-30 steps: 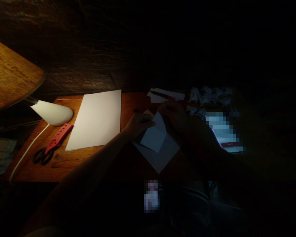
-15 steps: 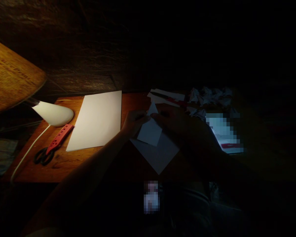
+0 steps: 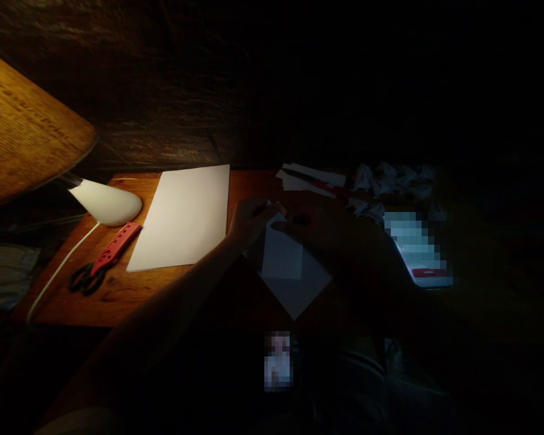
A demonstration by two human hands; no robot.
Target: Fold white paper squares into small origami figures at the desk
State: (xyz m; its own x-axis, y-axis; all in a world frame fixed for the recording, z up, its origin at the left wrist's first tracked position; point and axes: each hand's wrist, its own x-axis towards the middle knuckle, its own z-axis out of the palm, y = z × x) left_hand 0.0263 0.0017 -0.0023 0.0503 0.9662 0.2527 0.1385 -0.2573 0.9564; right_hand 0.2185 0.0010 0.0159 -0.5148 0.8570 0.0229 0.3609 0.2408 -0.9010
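Note:
A square of white paper (image 3: 294, 284) lies like a diamond on the dark wooden table (image 3: 118, 296), with a folded flap (image 3: 281, 257) laid down across its top half. My left hand (image 3: 250, 221) pinches the upper left edge of that flap, fingers closed on it. My right hand (image 3: 320, 228) presses on the flap's top right with closed fingers, mostly in shadow. Both forearms come in from below.
A blank white sheet (image 3: 184, 216) lies left of the hands. Scissors with a red sheath (image 3: 103, 260) and a white lamp base (image 3: 106, 202) with its cord sit at the far left under a woven shade (image 3: 22, 130). Paper scraps (image 3: 312, 177) and crumpled paper (image 3: 392, 178) lie behind.
The raised flap has been folded down flatter onto the square. Both hands have shifted slightly right and stay on the fold's top edge.

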